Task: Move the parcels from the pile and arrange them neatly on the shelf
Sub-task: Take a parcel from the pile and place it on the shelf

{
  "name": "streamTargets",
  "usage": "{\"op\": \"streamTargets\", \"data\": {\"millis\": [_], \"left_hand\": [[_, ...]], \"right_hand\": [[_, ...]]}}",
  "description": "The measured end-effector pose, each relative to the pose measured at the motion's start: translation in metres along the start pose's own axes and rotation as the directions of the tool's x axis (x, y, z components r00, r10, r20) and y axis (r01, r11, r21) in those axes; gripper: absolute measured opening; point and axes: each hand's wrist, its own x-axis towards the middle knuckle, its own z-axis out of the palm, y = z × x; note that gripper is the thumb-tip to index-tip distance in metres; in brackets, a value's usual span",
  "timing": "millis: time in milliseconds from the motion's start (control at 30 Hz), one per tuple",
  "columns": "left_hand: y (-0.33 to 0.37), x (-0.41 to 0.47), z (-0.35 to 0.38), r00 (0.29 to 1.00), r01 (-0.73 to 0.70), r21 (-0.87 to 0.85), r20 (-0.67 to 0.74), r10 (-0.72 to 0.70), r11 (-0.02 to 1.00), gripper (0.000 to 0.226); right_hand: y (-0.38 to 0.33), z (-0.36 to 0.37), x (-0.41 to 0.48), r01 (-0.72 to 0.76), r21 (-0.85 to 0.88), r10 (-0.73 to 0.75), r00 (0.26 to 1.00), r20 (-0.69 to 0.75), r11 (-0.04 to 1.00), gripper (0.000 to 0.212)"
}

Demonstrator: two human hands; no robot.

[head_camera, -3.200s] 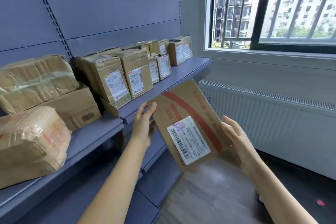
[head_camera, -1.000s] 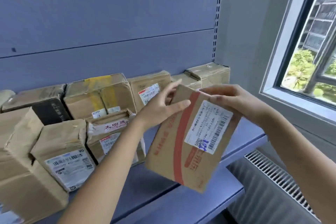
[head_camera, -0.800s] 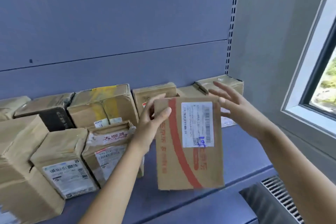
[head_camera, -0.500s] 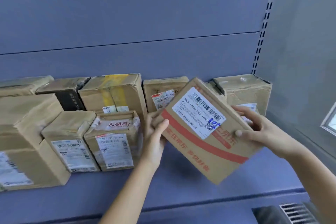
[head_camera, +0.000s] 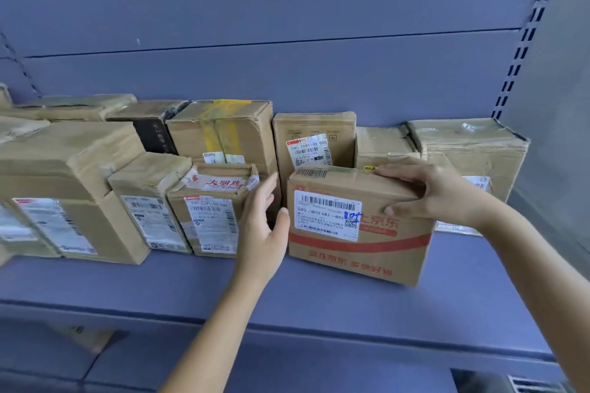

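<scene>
Where the blue shelf [head_camera: 319,303] shows its front lip nearest the camera, two bare forearms reach up across it toward a row of cardboard boxes. Just beyond the lip, the red-striped parcel [head_camera: 376,246] stands on the shelf board with its white barcode label facing out, and its right end sits a little nearer than its left. The left hand [head_camera: 261,226] is held flat with straight fingers in the gap at the parcel's left edge. Its thumb lies against that edge and it grasps nothing. The right hand [head_camera: 437,191] grips the parcel's top right corner, with its fingers curled over the top face and its thumb pressed on the front. Immediately left of the open hand stands a taped parcel [head_camera: 210,210] with red characters on its top, and more labelled boxes line up further left. Behind the red-striped parcel, against the back panel [head_camera: 287,9], stand a labelled box [head_camera: 314,140] and a smaller box [head_camera: 383,145]. A wide box [head_camera: 469,147] fills the far right corner, and a yellow-taped box [head_camera: 223,131] is at the far left of these.
</scene>
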Motion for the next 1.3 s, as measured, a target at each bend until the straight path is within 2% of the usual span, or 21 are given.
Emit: {"op": "streamTargets", "data": {"millis": [67,233,400,567,700,867,967,1067,1133,1233,1300], "left_hand": [[0.004,0.001,-0.003,0.998,-0.057,0.082,-0.003,0.058,0.995,0.057],[0.01,0.006,-0.003,0.989,-0.147,0.244,0.042,0.141,0.958,0.053],[0.013,0.007,-0.003,0.973,-0.229,0.371,0.121,0.198,0.9,0.048],[0.006,0.006,-0.006,0.962,-0.271,0.453,0.114,0.246,0.849,0.047],[-0.002,0.004,-0.012,0.955,-0.281,0.513,0.068,0.288,0.811,0.046],[-0.01,0.007,-0.019,0.908,-0.338,0.634,0.026,0.418,0.695,0.042],[-0.014,0.01,-0.025,0.902,-0.351,0.665,0.052,0.428,0.659,0.043],[-0.018,0.014,-0.033,0.895,-0.399,0.682,0.143,0.423,0.613,0.047],[-0.023,0.016,-0.041,0.875,-0.449,0.713,0.231,0.425,0.538,0.054],[-0.029,0.017,-0.052,0.848,-0.505,0.778,0.365,0.385,0.374,0.082],[-0.032,0.017,-0.054,0.846,-0.514,0.798,0.41,0.341,0.315,0.101]], "right_hand": [[0.002,0.001,0.0,0.013,-0.015,-0.013,1.0,-0.009,1.0,0.066],[0.005,0.005,-0.005,0.072,-0.195,-0.091,0.992,-0.092,0.978,0.066],[0.001,0.007,-0.008,0.09,-0.099,-0.097,0.993,-0.068,0.991,0.069],[0.0,0.013,-0.007,0.106,-0.108,-0.115,0.99,-0.085,0.989,0.073],[0.0,0.025,-0.006,0.128,-0.042,-0.133,0.975,-0.176,0.991,0.068],[-0.005,0.057,0.001,0.258,-0.053,-0.262,0.914,-0.309,0.965,0.057],[-0.005,0.071,0.01,0.323,-0.149,-0.355,0.857,-0.374,0.935,0.054],[0.002,0.079,0.011,0.304,-0.319,-0.427,0.774,-0.467,0.898,0.053],[0.007,0.091,0.004,0.283,-0.395,-0.462,0.734,-0.498,0.874,0.06],[0.016,0.112,-0.005,0.262,-0.424,-0.464,0.736,-0.493,0.867,0.092],[0.023,0.119,-0.004,0.225,-0.443,-0.448,0.74,-0.502,0.868,0.111]]}}
